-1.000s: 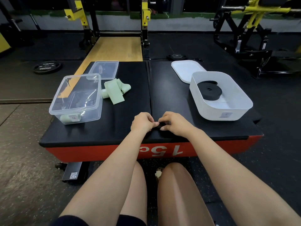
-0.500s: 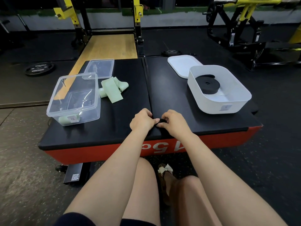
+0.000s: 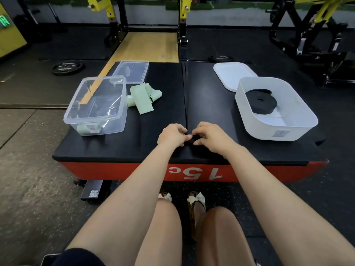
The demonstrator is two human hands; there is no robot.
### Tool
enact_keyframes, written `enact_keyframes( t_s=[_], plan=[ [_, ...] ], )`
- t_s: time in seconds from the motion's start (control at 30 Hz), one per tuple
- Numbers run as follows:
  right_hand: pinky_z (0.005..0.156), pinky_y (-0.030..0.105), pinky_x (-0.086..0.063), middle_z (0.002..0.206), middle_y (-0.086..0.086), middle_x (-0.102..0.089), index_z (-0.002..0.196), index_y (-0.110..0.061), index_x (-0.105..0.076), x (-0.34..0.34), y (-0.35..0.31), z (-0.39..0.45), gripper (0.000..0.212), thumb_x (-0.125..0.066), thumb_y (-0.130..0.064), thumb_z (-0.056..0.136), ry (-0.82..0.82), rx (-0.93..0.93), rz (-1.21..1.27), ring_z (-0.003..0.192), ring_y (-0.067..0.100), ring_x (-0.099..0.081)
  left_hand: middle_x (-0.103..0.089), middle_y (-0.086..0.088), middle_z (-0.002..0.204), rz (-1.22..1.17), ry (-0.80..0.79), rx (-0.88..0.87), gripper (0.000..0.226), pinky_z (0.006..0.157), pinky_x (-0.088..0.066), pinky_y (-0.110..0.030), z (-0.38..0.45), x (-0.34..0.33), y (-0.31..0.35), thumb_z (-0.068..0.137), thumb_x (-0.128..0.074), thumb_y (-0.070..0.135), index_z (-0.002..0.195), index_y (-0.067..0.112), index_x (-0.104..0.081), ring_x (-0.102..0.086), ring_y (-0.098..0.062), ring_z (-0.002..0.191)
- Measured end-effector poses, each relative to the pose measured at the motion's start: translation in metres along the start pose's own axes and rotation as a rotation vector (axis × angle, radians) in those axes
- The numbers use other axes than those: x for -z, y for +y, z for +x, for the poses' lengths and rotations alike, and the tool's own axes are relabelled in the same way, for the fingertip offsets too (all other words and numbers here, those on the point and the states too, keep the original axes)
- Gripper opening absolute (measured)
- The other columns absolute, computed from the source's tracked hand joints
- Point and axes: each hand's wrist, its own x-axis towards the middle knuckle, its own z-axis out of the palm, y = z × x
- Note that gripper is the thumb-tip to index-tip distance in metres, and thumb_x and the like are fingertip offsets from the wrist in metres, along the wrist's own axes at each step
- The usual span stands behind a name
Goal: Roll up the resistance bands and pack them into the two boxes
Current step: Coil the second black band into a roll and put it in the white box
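Observation:
My left hand (image 3: 172, 135) and my right hand (image 3: 209, 136) meet at the near middle of the black padded platform (image 3: 163, 77), and both pinch a small black band roll (image 3: 190, 138), mostly hidden between the fingertips. A rolled black band (image 3: 261, 101) lies inside the white box (image 3: 276, 129) at the right. Loose pale green bands (image 3: 143, 97) lie on the platform beside the clear box (image 3: 96, 121) at the left. A green roll (image 3: 88, 129) shows at that box's near end.
A clear lid (image 3: 131, 71) lies behind the clear box and a white lid (image 3: 231, 72) behind the white box. The platform has a red front face (image 3: 115, 170) marked 15. A weight plate (image 3: 66, 67) lies on the floor at the left, gym racks behind.
Both hands stay together at the platform's near middle, fingers working the small black roll. The camera view has shifted slightly; the boxes and bands have not moved.

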Motion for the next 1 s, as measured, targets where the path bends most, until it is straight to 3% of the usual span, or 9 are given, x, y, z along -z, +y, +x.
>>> enact_keyframes(
  t_s=[0.2, 0.43, 0.6, 0.73, 0.87, 1.0],
  plan=[
    [0.083, 0.028, -0.044, 0.098, -0.004, -0.052, 0.114, -0.015, -0.064, 0.005, 0.002, 0.006, 0.039, -0.076, -0.023, 0.078, -0.057, -0.072, -0.003, 0.094, 0.016, -0.054, -0.066, 0.005, 0.084, 0.026, -0.008, 0.005, 0.023, 0.084, -0.054, -0.032, 0.008, 0.001, 0.003, 0.079, -0.074, 0.030, 0.097, 0.023, -0.061, -0.061, -0.010, 0.060],
    [0.067, 0.026, -0.035, 0.092, -0.002, -0.047, 0.099, -0.012, -0.054, -0.029, -0.014, -0.015, 0.052, -0.073, -0.052, 0.073, 0.225, -0.338, -0.002, 0.084, 0.014, -0.045, -0.068, 0.007, 0.103, 0.061, 0.051, 0.023, 0.020, 0.088, -0.050, -0.034, 0.004, -0.005, 0.000, 0.080, -0.071, 0.036, 0.095, 0.031, -0.058, -0.063, -0.017, 0.099],
    [0.068, 0.026, -0.029, 0.089, 0.000, -0.042, 0.095, -0.006, -0.053, -0.040, -0.020, -0.008, 0.043, -0.069, -0.044, 0.080, 0.319, -0.334, -0.024, 0.085, 0.017, -0.041, -0.067, 0.009, 0.105, 0.053, 0.034, 0.011, 0.020, 0.088, -0.049, -0.034, 0.007, -0.003, -0.002, 0.081, -0.070, 0.036, 0.098, 0.031, -0.060, -0.061, -0.016, 0.101],
    [0.070, 0.024, -0.029, 0.089, -0.001, -0.042, 0.097, -0.006, -0.058, -0.037, -0.019, -0.005, 0.038, -0.070, -0.038, 0.082, 0.275, -0.283, -0.012, 0.085, 0.014, -0.038, -0.067, 0.009, 0.104, 0.056, 0.015, 0.003, 0.018, 0.086, -0.050, -0.033, 0.008, -0.002, -0.003, 0.081, -0.070, 0.037, 0.095, 0.032, -0.058, -0.063, -0.017, 0.099],
    [0.067, 0.024, -0.029, 0.083, -0.004, -0.041, 0.093, -0.007, -0.060, -0.030, -0.018, -0.003, 0.034, -0.072, -0.036, 0.080, 0.229, -0.257, 0.006, 0.081, 0.014, -0.039, -0.065, 0.007, 0.109, 0.126, 0.013, 0.008, 0.027, 0.078, -0.044, -0.029, 0.008, -0.002, 0.002, 0.082, -0.069, 0.039, 0.106, 0.030, -0.059, -0.059, -0.018, 0.105],
    [0.069, 0.024, -0.031, 0.087, -0.003, -0.044, 0.099, -0.007, -0.062, -0.026, -0.016, -0.001, 0.035, -0.072, -0.034, 0.080, 0.199, -0.219, -0.007, 0.082, 0.014, -0.041, -0.064, 0.005, 0.112, 0.162, -0.019, -0.022, 0.033, 0.082, -0.045, -0.031, 0.013, 0.001, 0.002, 0.081, -0.068, 0.042, 0.108, 0.028, -0.056, -0.058, -0.018, 0.107]
  ],
)
